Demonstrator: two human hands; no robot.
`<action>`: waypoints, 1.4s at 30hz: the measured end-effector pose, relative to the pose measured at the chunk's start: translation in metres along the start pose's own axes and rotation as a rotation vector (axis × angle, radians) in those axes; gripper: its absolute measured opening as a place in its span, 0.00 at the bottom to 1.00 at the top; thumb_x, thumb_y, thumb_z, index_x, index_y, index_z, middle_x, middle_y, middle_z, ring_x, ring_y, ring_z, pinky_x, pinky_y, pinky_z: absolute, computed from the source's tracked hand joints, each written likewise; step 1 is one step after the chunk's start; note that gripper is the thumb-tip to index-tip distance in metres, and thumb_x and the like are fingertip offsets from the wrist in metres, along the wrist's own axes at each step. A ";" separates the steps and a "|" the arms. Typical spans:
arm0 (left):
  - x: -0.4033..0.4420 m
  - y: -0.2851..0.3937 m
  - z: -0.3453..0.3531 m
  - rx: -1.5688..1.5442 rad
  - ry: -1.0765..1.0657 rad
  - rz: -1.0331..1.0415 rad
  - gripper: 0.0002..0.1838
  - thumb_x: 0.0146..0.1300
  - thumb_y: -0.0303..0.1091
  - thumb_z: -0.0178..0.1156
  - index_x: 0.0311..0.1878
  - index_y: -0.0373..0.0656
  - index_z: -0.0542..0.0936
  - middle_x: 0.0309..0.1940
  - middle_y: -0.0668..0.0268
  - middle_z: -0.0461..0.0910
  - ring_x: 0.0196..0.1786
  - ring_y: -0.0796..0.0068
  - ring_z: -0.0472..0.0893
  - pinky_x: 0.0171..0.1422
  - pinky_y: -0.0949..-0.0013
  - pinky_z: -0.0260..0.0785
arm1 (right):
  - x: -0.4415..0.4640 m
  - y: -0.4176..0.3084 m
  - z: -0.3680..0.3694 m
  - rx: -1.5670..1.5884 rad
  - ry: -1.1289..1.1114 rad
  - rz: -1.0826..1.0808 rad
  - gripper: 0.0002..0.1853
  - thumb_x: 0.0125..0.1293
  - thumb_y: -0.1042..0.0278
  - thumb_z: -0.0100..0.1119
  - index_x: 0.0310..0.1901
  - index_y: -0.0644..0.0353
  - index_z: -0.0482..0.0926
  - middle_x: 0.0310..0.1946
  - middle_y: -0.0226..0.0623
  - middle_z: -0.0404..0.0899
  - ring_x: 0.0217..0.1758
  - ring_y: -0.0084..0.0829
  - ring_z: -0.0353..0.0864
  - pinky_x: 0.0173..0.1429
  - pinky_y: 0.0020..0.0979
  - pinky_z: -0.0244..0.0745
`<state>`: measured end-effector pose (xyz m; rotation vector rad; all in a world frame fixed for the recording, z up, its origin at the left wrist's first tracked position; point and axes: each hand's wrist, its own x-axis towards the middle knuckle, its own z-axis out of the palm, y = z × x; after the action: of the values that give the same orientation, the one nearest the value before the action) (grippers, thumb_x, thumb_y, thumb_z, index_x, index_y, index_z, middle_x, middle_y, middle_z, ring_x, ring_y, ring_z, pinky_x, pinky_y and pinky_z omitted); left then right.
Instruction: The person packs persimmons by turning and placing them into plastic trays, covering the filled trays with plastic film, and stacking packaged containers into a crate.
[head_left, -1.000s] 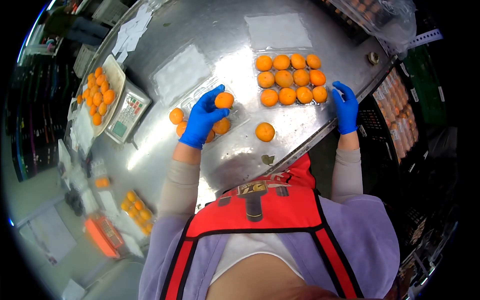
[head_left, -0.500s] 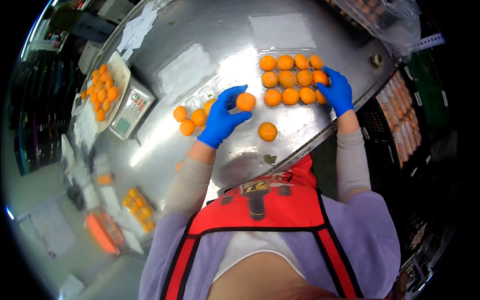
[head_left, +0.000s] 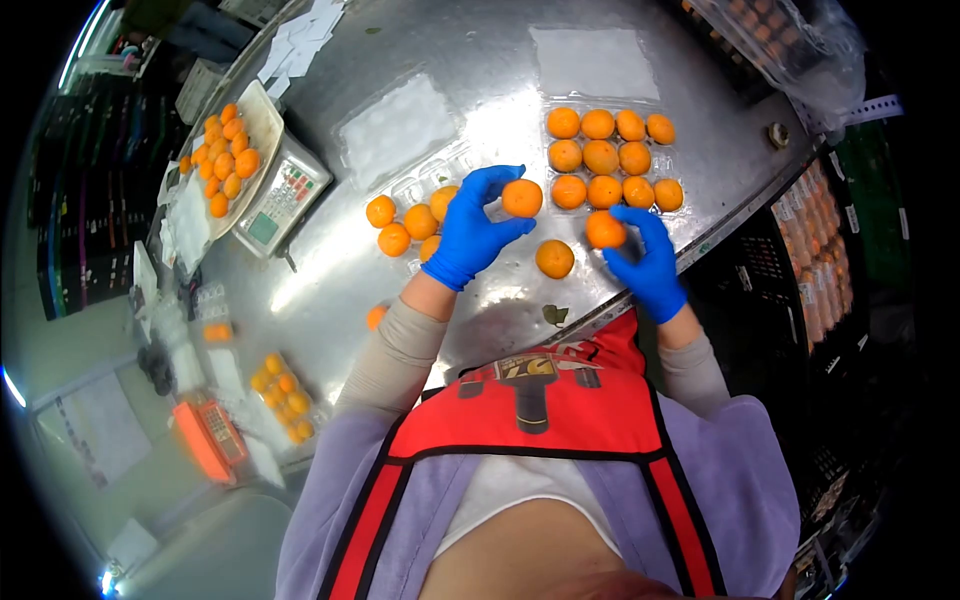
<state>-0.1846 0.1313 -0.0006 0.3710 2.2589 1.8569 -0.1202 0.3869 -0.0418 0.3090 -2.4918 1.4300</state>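
Observation:
My left hand (head_left: 472,232), in a blue glove, has its thumb and fingers closed around an orange (head_left: 522,198) above the metal table. My right hand (head_left: 650,268), gloved too, grips another orange (head_left: 605,229) just below a clear plastic tray of oranges (head_left: 600,157). The pocket at the right end of that tray's middle row holds no fruit. Between the hands, a loose orange (head_left: 555,259) lies on the table. Partly behind my left hand is a second clear tray (head_left: 408,190) with several oranges at its near side.
A scale (head_left: 285,197) at the left bears a pan (head_left: 262,125) heaped with oranges. Further down are a filled tray (head_left: 285,398) and an orange-coloured device (head_left: 208,440). White pads (head_left: 595,62) lie at the back. Crates with packed fruit (head_left: 815,250) stand beyond the right edge.
My right hand has drawn an orange out of the tray's middle row and moved it down and left. My left hand still holds its orange. The whole view has shifted slightly.

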 end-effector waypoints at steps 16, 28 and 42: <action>-0.011 0.030 0.021 0.421 0.043 0.370 0.34 0.44 0.23 0.69 0.59 0.41 0.69 0.58 0.60 0.73 0.52 0.66 0.77 0.57 0.66 0.69 | 0.025 -0.071 0.036 0.494 -0.022 0.211 0.32 0.53 0.67 0.69 0.59 0.63 0.68 0.54 0.41 0.73 0.57 0.32 0.73 0.58 0.33 0.68; -0.020 0.043 0.014 0.364 0.043 0.325 0.32 0.44 0.23 0.69 0.56 0.40 0.71 0.57 0.59 0.74 0.54 0.65 0.76 0.59 0.64 0.66 | 0.045 -0.068 0.025 0.743 0.017 0.562 0.22 0.60 0.69 0.62 0.55 0.62 0.71 0.56 0.39 0.72 0.56 0.30 0.73 0.57 0.31 0.68; -0.024 0.056 0.010 -0.722 -0.109 -0.101 0.40 0.51 0.41 0.70 0.66 0.41 0.63 0.69 0.61 0.60 0.68 0.64 0.63 0.70 0.62 0.56 | 0.043 -0.089 0.026 0.623 0.027 0.063 0.28 0.59 0.73 0.58 0.63 0.58 0.65 0.61 0.39 0.68 0.67 0.33 0.63 0.65 0.33 0.60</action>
<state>-0.1550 0.1430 0.0524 0.2182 1.3690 2.3476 -0.1368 0.3179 0.0314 0.3175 -1.9856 2.1928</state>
